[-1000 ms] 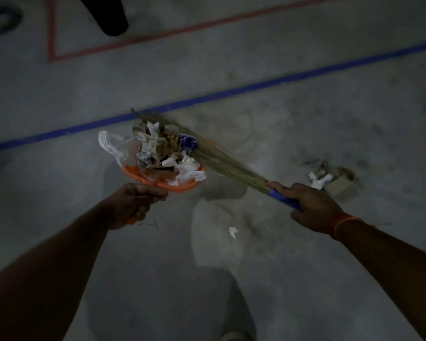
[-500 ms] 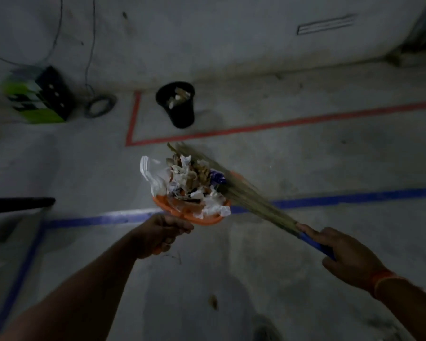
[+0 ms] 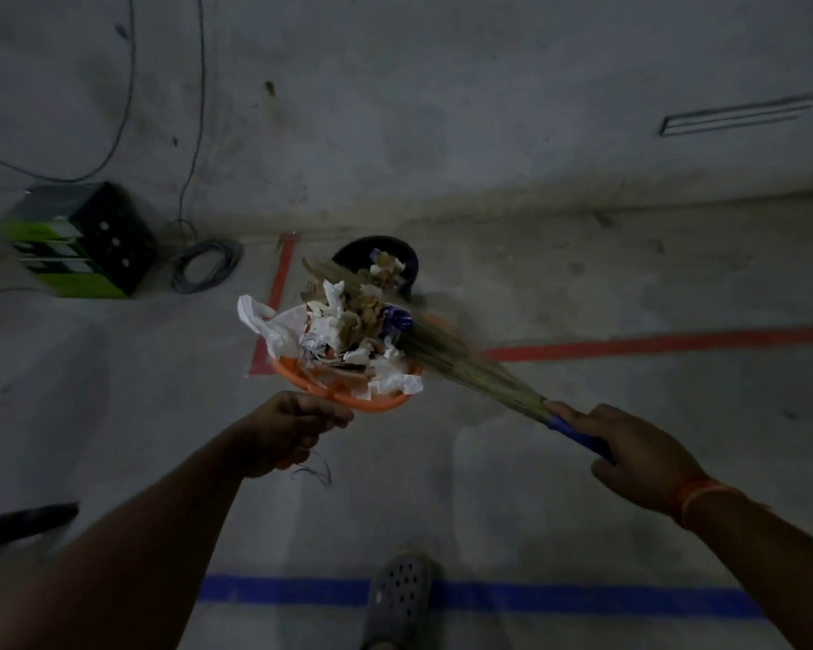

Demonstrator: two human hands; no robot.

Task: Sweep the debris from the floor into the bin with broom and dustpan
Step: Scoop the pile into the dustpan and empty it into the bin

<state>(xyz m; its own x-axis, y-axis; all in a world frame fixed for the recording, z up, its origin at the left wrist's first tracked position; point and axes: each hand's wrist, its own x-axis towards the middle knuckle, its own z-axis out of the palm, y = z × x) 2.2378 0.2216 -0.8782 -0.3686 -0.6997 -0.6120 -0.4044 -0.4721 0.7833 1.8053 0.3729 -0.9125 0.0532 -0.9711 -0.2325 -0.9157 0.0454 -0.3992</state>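
My left hand [image 3: 286, 431] grips the handle of an orange dustpan [image 3: 367, 400] held in the air. The pan is heaped with debris [image 3: 348, 333]: white paper, plastic, brown scraps and a blue piece. My right hand [image 3: 630, 455] grips the blue handle of a grass broom [image 3: 461, 363], whose bristles lie across the heap. A black bin [image 3: 407, 262] with some rubbish inside stands on the floor just beyond the pan, partly hidden by the heap.
A green and black box [image 3: 81, 241] and a coil of cable [image 3: 205, 269] sit at the left by the wall. Red tape [image 3: 653, 342] and blue tape [image 3: 559, 600] lines cross the concrete floor. My grey shoe [image 3: 397, 598] stands on the blue line. A dark object [image 3: 20, 523] lies at the left edge.
I have walked forward over the blue line toward the bin. The loaded dustpan and broom have come close to the bin, which now sits right behind the heap.
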